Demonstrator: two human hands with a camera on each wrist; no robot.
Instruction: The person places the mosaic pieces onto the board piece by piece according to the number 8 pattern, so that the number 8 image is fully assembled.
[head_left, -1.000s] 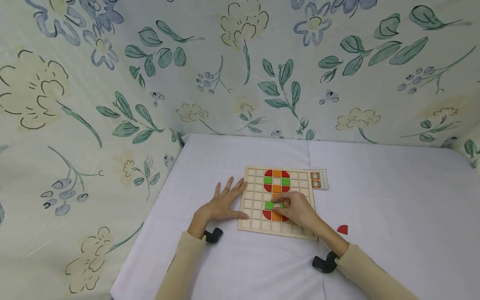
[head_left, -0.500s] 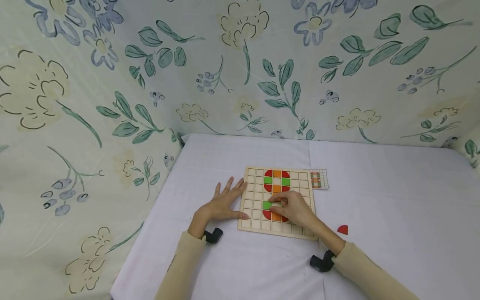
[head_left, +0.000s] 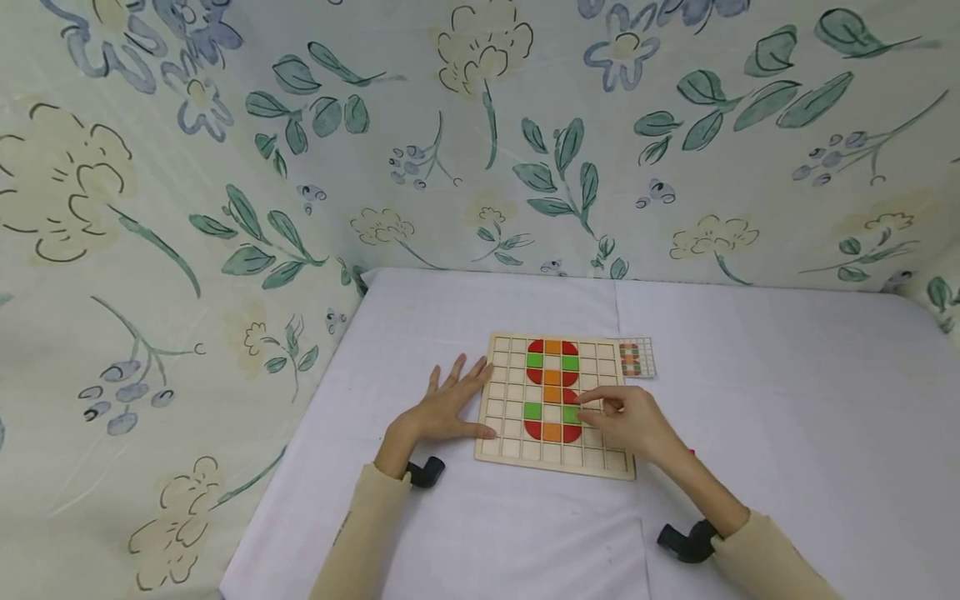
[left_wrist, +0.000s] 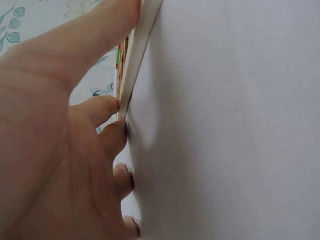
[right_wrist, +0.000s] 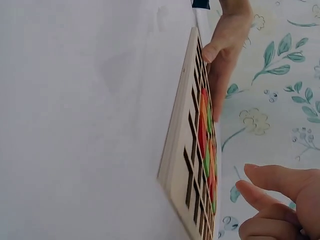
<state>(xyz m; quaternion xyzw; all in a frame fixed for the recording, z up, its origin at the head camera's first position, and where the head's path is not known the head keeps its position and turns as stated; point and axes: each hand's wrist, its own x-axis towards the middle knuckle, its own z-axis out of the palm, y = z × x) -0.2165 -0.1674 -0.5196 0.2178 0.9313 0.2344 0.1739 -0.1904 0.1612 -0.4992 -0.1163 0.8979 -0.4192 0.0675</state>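
A wooden grid board (head_left: 517,462) lies on the white cloth, with red, orange and green tiles in its cells. My left hand (head_left: 448,410) rests at the board's left edge with fingers spread, its thumb on the near left part. In the left wrist view, the thumb and fingers of the left hand (left_wrist: 60,115) touch the board's side. Over the board's right part, my right hand (head_left: 633,421) has thumb and index finger close to a red tile (head_left: 570,396) and a green tile (head_left: 571,414). The right wrist view shows a gap between those fingertips, with nothing in it.
A small pattern card (head_left: 642,358) lies at the board's far right corner. A red piece (head_left: 692,452) on the cloth is mostly hidden by the right forearm. Black wrist devices (head_left: 427,472) sit at both wrists. Flowered fabric (head_left: 480,167) hangs behind the table.
My right hand has moved right, away from the left green tile, which shifted slightly left and now lies in its cell. Tiles formerly under the hand show now. The left hand stays put.
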